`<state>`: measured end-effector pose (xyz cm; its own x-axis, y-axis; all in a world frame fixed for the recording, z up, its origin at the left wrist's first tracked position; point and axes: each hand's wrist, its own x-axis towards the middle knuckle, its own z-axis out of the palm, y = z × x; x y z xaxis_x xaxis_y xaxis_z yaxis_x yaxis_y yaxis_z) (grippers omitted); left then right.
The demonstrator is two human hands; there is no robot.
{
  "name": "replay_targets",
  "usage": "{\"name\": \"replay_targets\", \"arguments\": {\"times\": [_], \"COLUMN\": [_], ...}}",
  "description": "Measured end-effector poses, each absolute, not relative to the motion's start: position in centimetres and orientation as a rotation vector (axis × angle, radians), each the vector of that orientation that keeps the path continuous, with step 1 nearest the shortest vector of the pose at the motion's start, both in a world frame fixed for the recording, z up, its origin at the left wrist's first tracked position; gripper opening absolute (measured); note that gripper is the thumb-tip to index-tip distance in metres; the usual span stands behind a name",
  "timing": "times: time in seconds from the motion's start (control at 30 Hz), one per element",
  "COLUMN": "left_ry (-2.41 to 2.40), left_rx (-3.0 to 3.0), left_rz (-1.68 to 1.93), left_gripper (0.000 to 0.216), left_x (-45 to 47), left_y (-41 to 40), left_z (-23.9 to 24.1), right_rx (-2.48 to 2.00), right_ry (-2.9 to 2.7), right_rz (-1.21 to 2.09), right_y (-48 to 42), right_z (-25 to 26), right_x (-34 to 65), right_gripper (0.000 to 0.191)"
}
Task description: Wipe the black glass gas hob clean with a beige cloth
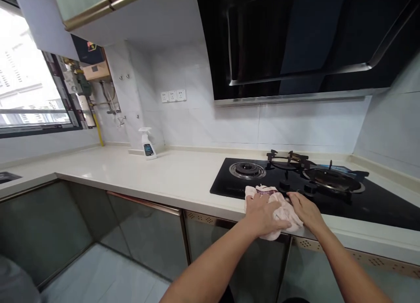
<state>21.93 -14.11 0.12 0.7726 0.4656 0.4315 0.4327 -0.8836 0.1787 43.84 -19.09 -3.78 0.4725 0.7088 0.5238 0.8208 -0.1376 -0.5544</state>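
Observation:
A crumpled pale pink cloth (285,213) with a dark purple patch lies over the front edge of the gas hob (226,187) and hangs past the countertop's lip. Across it rests my left hand (262,213), fingers bent into the folds. My right hand (306,211) grips the right side of the cloth, its fingertips partly hidden. A small shiny bit shows between that hand and the cloth; I cannot make out what it is. Just behind them are black knobs (310,189). The left burner (247,170) is bare, without a pan support.
Black pan supports (287,161) sit at the hob's back, and a dark round cover (333,180) is on the right burner. A spray bottle (148,144) stands on the white countertop (183,172). Overhead is the black range hood (295,45). A sink (8,177) is far left.

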Motion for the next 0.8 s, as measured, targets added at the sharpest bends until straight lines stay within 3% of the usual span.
{"name": "replay_targets", "arguments": {"times": [0.13, 0.37, 0.53, 0.8], "left_ry": [0.834, 1.441, 1.871, 2.074], "left_rx": [2.922, 2.819, 2.671, 2.487], "left_rz": [0.876, 0.96, 0.925, 1.205], "left_gripper": [0.064, 0.038, 0.037, 0.04], "left_x": [17.3, 4.3, -3.8, -4.7], "left_y": [-12.1, -5.3, 0.1, 0.4], "left_z": [-0.4, 0.8, 1.5, -0.6], "right_rx": [-1.879, -1.907, -1.956, -2.033], "right_ry": [-1.346, -1.407, -1.452, -1.44], "right_rz": [-0.197, -0.232, -0.273, -0.315], "right_y": [-18.8, -18.8, -18.9, -19.2], "right_z": [-4.2, -4.3, -4.2, -3.5], "right_x": [43.3, 43.1, 42.6, 41.3], "right_gripper": [0.048, 0.048, 0.042, 0.038]}}
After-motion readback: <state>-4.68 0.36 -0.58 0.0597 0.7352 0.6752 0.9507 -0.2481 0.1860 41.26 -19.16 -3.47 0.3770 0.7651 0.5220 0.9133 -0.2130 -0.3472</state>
